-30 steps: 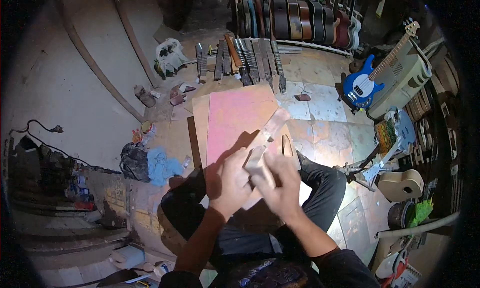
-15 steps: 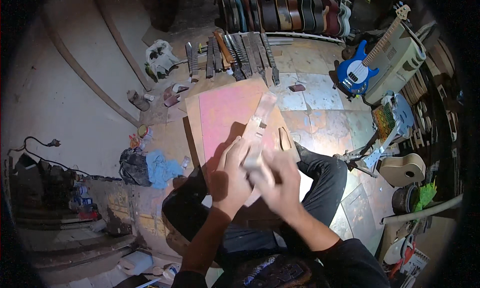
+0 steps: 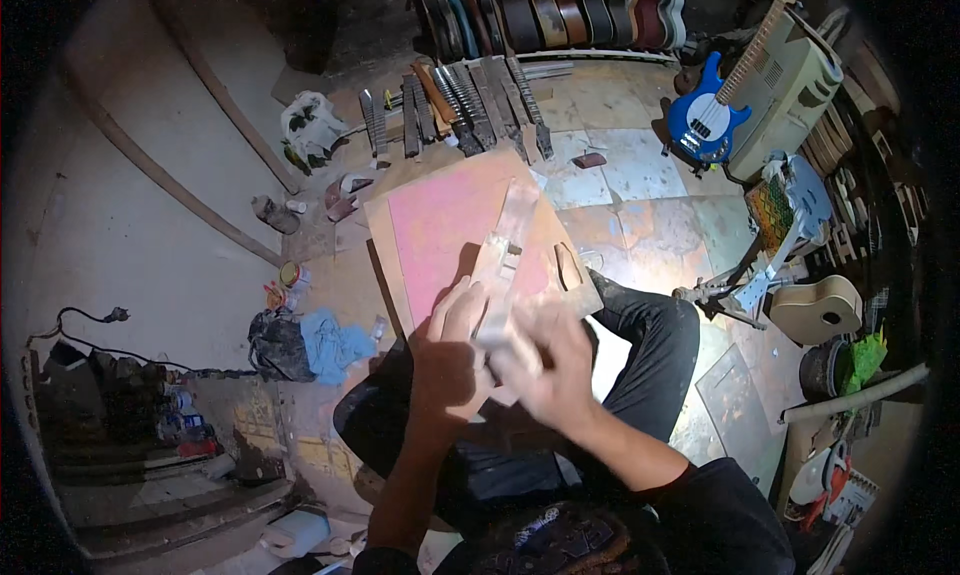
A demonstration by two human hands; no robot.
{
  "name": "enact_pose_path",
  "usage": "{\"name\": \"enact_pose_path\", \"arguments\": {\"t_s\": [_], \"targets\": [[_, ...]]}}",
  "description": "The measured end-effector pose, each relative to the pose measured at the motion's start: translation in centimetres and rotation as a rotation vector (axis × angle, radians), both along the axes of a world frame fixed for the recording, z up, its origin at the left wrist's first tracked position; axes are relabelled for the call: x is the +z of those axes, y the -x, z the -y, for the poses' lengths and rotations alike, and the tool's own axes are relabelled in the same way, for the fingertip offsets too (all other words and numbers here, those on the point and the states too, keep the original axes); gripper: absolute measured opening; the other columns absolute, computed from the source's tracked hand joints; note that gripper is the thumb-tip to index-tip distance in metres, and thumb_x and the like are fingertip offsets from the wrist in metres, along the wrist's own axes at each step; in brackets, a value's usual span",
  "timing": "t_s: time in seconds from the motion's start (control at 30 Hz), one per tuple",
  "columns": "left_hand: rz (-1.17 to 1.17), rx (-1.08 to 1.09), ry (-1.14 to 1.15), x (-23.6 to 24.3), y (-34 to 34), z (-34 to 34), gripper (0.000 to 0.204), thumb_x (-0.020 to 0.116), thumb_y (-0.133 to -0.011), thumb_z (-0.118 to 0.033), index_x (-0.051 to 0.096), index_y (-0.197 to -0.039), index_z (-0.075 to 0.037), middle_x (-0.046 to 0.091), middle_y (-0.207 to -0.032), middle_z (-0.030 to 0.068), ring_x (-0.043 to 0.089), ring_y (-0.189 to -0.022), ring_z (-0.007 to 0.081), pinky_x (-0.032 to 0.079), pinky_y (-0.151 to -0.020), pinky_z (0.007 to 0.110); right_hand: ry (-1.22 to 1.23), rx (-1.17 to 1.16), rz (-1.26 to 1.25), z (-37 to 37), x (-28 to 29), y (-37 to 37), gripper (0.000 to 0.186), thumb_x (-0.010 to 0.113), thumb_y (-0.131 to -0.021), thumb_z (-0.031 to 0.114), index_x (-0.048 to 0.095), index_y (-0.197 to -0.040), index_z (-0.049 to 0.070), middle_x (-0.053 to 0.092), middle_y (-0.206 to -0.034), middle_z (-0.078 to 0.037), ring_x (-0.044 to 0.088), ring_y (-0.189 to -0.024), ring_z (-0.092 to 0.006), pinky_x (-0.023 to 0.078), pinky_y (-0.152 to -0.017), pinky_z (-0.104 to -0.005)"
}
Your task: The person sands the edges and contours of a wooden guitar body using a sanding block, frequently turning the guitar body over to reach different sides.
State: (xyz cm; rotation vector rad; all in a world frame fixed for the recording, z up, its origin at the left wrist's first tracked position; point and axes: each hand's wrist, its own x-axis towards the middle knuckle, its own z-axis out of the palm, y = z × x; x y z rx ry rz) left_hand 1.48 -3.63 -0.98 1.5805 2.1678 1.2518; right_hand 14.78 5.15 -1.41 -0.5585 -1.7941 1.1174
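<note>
My left hand (image 3: 450, 355) wraps round a pale, long wooden piece (image 3: 513, 210) with notched cuts, which angles up and away over a board (image 3: 442, 220) with a pink face lying between my bent legs. My right hand (image 3: 555, 370), blurred by motion, grips a smaller pale block (image 3: 510, 343) against the lower part of that piece. The lower end of the long piece is hidden by my fingers and the block. Beside it on the board lies a small curved wooden piece (image 3: 570, 268).
Several necks (image 3: 480, 110) lie ahead, before a rack of guitars (image 3: 560, 10). At right are a blue bass (image 3: 710, 125), a pale guitar body (image 3: 815, 320) and a metal stand (image 3: 715, 300). At left are a blue cloth (image 3: 335, 345), dark bag (image 3: 275, 350), cans (image 3: 295, 275) and wall (image 3: 150, 245).
The long wooden piece has swung more upright and slightly left, my hands with it. My right hand stays blurred on the block. The view has shifted, so the background sits higher.
</note>
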Motion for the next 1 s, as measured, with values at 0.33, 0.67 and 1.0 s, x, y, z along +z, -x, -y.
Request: {"name": "enact_pose_path", "arguments": {"t_s": [0.33,0.67,1.0], "targets": [[0.206,0.144,0.064,-0.8,-0.6,-0.6,0.051,0.062,-0.092,-0.015,0.055,-0.140,-0.001,0.059,-0.139,0.0257,0.062,-0.118,0.0468,0.051,-0.098,0.052,0.151,-0.016,0.052,-1.8,-0.2,0.3,0.050,0.085,-0.079,0.011,0.069,-0.125,0.000,0.063,-0.110,-0.017,0.063,-0.102,-0.0291,0.052,-0.090,-0.0384],[0.906,0.139,-0.327,-1.7,-3.7,-3.5,0.066,0.068,-0.092,0.002,0.041,-0.152,0.001,0.067,-0.131,0.0157,0.065,-0.120,0.0213,0.052,-0.103,0.033,-0.413,0.089,0.380,-3.2,6.0,-3.1,0.047,0.083,-0.081,0.024,0.072,-0.123,0.006,0.064,-0.106,-0.017,0.062,-0.093,-0.0347,0.050,-0.078,-0.0429],[0.527,0.128,-0.264,-0.5,-4.6,-5.4,0.074,0.082,-0.082,-0.009,0.051,-0.148,0.000,0.066,-0.131,0.0215,0.068,-0.118,0.0260,0.055,-0.097,0.037,-0.499,0.162,0.550,-5.1,8.7,-3.5,0.044,0.078,-0.086,0.026,0.071,-0.126,0.008,0.063,-0.104,-0.017,0.060,-0.096,-0.0373,0.049,-0.080,-0.0465]]}}
